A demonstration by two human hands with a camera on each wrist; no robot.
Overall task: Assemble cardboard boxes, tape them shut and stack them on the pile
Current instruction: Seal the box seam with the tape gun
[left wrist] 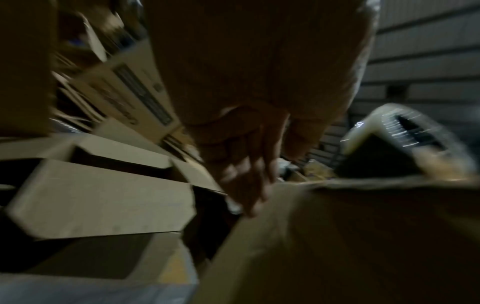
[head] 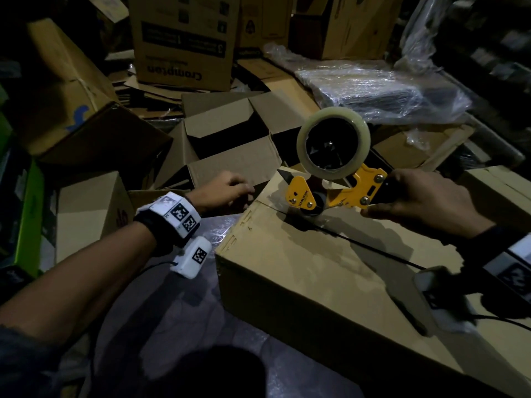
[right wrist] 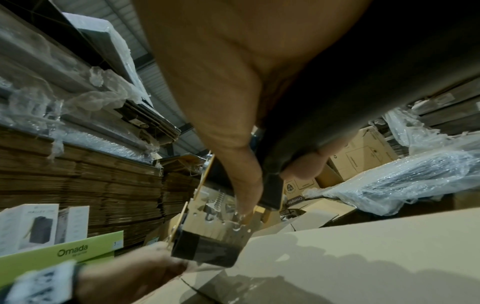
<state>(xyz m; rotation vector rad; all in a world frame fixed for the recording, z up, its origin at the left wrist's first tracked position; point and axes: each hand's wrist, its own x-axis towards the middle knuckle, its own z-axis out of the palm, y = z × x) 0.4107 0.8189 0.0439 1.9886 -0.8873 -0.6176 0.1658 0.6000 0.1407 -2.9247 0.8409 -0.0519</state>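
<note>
Right hand (head: 425, 196) wrapped around the black handle of the yellow tape dispenser (head: 330, 179), clear tape roll (head: 333, 140) up top, roller end down on the far end of the closed cardboard box (head: 330, 282), right over the centre seam. Left hand (head: 222, 189) at the box's far left corner, fingers curled over the edge; can't tell for sure whether it's actually gripping, left wrist view is blurred. Box sits low in front of the person. Behind it an open empty box (head: 230, 139), flaps up. Further back a Crompton carton (head: 184, 41) and a plastic-wrapped bundle (head: 382, 87).
</note>
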